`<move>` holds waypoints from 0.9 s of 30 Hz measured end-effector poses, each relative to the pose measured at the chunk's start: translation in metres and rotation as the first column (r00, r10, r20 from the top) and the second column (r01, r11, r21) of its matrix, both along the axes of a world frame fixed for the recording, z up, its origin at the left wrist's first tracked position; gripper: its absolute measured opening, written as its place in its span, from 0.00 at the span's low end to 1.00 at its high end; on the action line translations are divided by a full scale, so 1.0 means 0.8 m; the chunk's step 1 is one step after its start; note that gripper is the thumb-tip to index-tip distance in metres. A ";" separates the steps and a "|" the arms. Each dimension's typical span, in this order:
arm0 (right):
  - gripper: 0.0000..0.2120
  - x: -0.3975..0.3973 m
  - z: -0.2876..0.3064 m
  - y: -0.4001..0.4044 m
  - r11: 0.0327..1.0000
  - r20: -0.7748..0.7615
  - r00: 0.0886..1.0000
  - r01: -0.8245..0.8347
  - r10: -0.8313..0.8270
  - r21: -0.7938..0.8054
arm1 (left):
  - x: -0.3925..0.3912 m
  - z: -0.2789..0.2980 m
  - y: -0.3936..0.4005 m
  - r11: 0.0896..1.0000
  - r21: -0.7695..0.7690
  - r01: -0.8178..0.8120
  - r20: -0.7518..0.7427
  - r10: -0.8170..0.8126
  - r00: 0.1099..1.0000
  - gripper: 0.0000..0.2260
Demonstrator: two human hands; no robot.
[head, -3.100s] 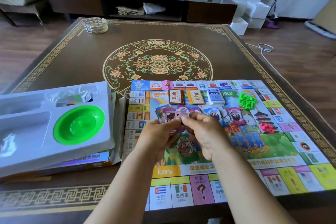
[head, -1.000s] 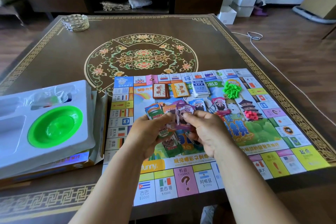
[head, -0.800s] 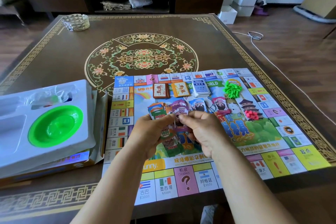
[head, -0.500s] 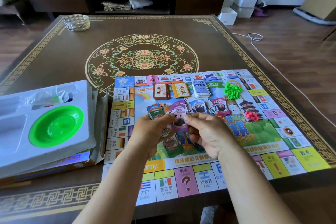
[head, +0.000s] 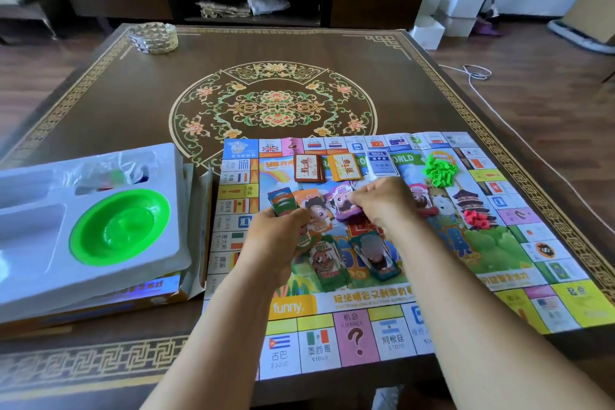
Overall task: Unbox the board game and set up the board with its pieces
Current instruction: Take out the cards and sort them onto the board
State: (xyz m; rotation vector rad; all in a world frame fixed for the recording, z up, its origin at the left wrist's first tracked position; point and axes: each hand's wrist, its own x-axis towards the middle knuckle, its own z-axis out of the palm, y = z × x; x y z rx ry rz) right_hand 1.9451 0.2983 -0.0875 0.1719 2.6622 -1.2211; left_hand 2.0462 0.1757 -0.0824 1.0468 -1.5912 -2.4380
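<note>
The left hand (head: 278, 236) hides most of the paper money it grips, and the right hand (head: 387, 201) covers a purple note's (head: 342, 205) edge. Motion blurs the board (head: 499, 250) print; the tray's (head: 33, 226) bagged pieces (head: 113, 173) are perhaps tokens. The tray runs off the left edge.

A dark ornate table (head: 416, 90) stands on wooden flooring (head: 545, 83) before a low cabinet (head: 372, 7).

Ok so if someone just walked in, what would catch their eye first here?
Probably the bright green bowl in the white plastic tray at the left, then the colourful game board spread over the near right of the dark ornate table. At the board's middle, the left hand and right hand sort play-money stacks.
</note>
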 end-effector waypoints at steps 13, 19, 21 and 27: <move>0.09 0.071 0.038 0.003 0.924 0.086 0.984 -0.113 0.154 -0.365 | 0.006 0.006 0.005 0.997 -0.045 0.063 -0.001 -0.063 0.998 0.03; 0.06 0.077 0.021 0.009 0.940 0.117 0.992 0.005 0.038 -0.341 | 0.011 0.013 0.007 0.987 0.109 0.119 0.017 -0.122 0.992 0.04; 0.07 0.067 0.020 0.006 0.947 0.101 0.994 0.000 0.034 -0.322 | 0.011 0.012 0.000 0.990 0.085 0.109 0.028 -0.112 0.993 0.08; 0.11 0.034 0.012 -0.047 0.985 0.051 0.991 -0.116 0.123 -0.128 | 0.011 0.004 -0.016 1.000 -0.007 -0.006 0.048 0.006 0.999 0.07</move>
